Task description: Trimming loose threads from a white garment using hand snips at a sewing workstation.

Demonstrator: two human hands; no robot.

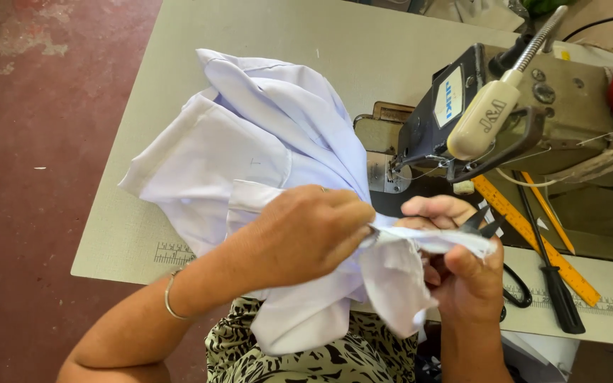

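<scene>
Grey desk (129,241) underneath, and close in, the left hand (306,230) is clamped on a seam of the white garment (250,149), bunched soft and light above the lap. Right hand (462,273) pinches the same edge taut, small black snips (482,224) in its grip. Thin, floppy cloth, best held by the hem. Beyond, the metal sewing machine (533,113).

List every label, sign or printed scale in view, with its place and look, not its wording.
Label plate: front of the sewing machine head, rectangular, white with blue print.
Lamp head marking: on the cream oval lamp, dark print.
Orange ruler: lying on the table right of the right hand, long, black marks.
Printed scale: table's near edge, dark ticks.
</scene>
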